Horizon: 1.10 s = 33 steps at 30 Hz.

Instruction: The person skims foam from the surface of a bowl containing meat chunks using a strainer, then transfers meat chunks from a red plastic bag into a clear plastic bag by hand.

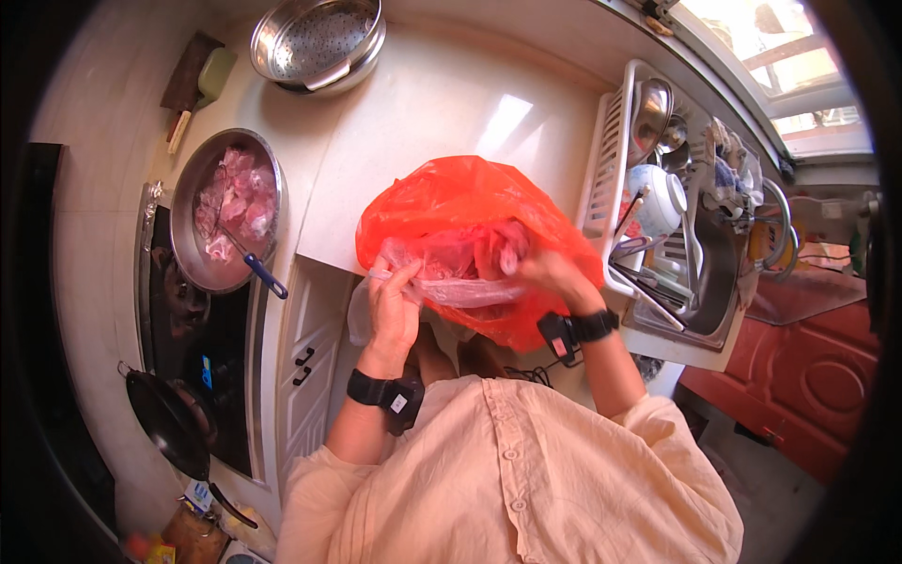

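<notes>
A large red plastic bag [479, 183] lies spread over the counter's front edge. Inside its mouth is a clear plastic bag [468, 290] with pinkish-red contents, which look like raw meat. My left hand [394, 303] pinches the clear bag's rim at the red bag's left side. At the right side, my right hand [553, 275] reaches into the bag opening; its fingers are blurred and partly hidden, so whether they hold anything cannot be told. To the left, a metal pan [275, 204] holds pieces of raw meat [243, 190] and a wire skimmer with a blue handle [266, 276].
A stainless steamer [317, 42] stands at the back left. On the right are a white dish rack [595, 176] with bowls and utensils, and a sink [719, 303] with a faucet [779, 211]. A black wok [165, 423] sits at the lower left beside the dark stovetop [232, 395].
</notes>
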Each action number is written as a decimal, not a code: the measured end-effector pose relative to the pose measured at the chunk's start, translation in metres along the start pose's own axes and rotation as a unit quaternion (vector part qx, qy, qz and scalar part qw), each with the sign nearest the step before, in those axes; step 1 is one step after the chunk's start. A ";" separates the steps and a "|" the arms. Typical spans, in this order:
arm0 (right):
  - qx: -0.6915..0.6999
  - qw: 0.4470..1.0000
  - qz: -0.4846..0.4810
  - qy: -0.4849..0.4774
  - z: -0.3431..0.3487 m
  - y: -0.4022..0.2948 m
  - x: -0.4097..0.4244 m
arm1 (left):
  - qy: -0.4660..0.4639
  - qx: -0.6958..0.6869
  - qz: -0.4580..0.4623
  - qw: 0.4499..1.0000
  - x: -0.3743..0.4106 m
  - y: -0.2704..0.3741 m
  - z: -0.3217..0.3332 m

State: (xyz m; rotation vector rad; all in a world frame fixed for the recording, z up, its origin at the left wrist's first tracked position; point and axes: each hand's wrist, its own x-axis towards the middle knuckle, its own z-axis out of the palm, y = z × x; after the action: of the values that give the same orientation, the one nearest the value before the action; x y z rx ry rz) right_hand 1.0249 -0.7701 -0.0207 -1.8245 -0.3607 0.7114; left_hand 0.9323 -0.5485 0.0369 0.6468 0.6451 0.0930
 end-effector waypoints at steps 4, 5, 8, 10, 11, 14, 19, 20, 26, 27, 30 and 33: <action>-0.083 0.996 -0.028 0.009 0.005 -0.076 -0.046 | -0.014 -0.012 -0.046 0.999 -0.012 0.004 0.009; -0.085 0.996 -0.009 -0.007 0.006 -0.073 -0.053 | -0.037 -0.004 -0.056 0.998 -0.013 0.003 0.009; -0.069 0.997 0.033 0.018 0.008 -0.059 -0.074 | -0.098 0.041 -0.063 0.992 -0.019 0.000 0.009; -0.011 0.993 0.049 0.106 0.005 -0.069 -0.084 | -0.122 0.097 -0.036 0.987 -0.025 -0.001 0.012; 0.018 0.987 0.056 0.150 0.003 -0.071 -0.089 | -0.126 0.119 -0.022 0.985 -0.029 -0.001 0.014; 0.180 0.946 0.019 0.270 -0.003 -0.077 -0.098 | -0.130 0.161 0.012 0.978 -0.040 0.004 0.024; 0.257 0.896 -0.041 0.360 -0.015 -0.092 -0.111 | -0.149 0.108 0.028 0.983 -0.050 0.016 0.032; 0.267 0.893 -0.041 0.360 -0.015 -0.097 -0.112 | -0.130 0.107 0.033 0.985 -0.053 0.019 0.034; 0.312 0.872 -0.080 0.368 -0.012 -0.134 -0.124 | -0.156 0.127 0.072 0.977 -0.072 0.050 0.025; 0.312 0.875 -0.091 0.360 -0.012 -0.141 -0.124 | -0.161 0.120 0.078 0.977 -0.077 0.056 0.026; 0.312 0.883 -0.119 0.329 -0.012 -0.166 -0.124 | -0.192 0.104 0.107 0.970 -0.097 0.079 0.032; 0.325 0.884 -0.142 0.306 -0.012 -0.190 -0.117 | -0.240 0.060 0.163 0.955 -0.111 0.102 0.031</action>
State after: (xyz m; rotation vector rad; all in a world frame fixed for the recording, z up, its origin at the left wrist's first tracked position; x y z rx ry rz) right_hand 0.9591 -0.7755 0.1929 -1.2207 0.0441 0.0035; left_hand 0.8728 -0.5140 0.1743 0.8542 0.0703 0.1970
